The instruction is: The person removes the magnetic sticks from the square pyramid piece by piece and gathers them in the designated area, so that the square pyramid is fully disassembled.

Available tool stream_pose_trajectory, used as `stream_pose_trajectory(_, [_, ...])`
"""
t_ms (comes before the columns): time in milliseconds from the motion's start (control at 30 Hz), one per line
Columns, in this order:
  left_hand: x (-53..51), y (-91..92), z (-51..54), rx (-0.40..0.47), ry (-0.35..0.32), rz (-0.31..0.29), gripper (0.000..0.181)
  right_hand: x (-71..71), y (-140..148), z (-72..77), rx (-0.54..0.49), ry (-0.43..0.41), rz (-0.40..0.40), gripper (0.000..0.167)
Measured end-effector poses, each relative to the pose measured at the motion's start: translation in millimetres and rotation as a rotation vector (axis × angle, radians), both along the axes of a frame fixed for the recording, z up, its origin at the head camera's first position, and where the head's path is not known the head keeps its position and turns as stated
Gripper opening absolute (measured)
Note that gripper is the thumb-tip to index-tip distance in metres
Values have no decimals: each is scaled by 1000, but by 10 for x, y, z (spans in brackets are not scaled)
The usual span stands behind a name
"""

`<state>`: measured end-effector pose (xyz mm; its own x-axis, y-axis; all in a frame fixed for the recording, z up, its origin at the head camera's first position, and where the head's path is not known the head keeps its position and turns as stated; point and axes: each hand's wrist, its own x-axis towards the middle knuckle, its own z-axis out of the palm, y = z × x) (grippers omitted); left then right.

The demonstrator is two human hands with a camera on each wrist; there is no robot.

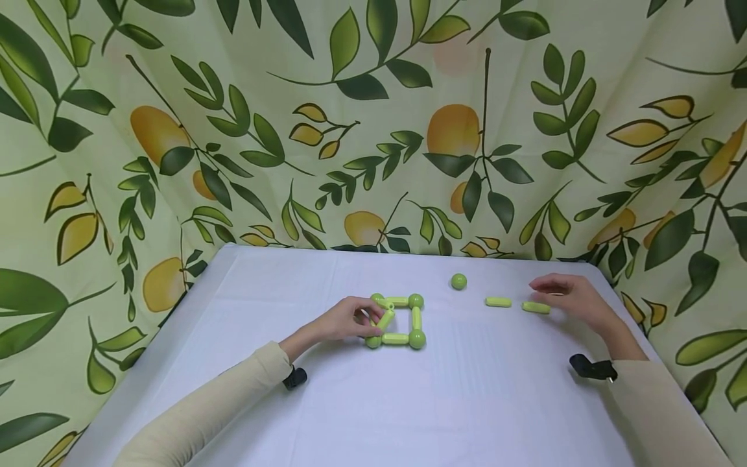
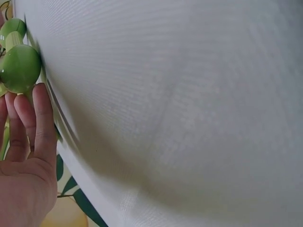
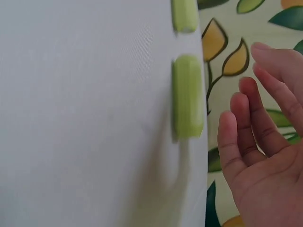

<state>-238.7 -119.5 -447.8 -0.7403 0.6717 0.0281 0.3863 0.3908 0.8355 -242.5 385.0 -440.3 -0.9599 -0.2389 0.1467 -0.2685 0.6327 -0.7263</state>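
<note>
A square of light green rods and darker green balls lies on the white table; its right rod and near right ball show plainly. My left hand is at its left side, fingers and thumb gripping a slanted green rod that rises at the near left corner. In the left wrist view, fingertips touch or nearly touch a green ball; the thumb's hold is hidden. My right hand hovers with parted fingers just beside a loose green rod, holding nothing.
Another loose rod lies left of the one by my right hand. A single green ball sits farther back. Leaf-and-fruit patterned cloth hangs around the back and sides of the white table.
</note>
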Motion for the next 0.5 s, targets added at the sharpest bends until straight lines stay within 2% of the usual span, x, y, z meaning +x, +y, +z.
stream_pose_trajectory(233, [7, -11, -25, -16, -5, 17, 25, 13, -232, 24, -80, -2, -1, 38])
stream_pose_trajectory(500, [15, -9, -15, 4, 16, 13, 24, 28, -566, 20, -187, -69, 93, 35])
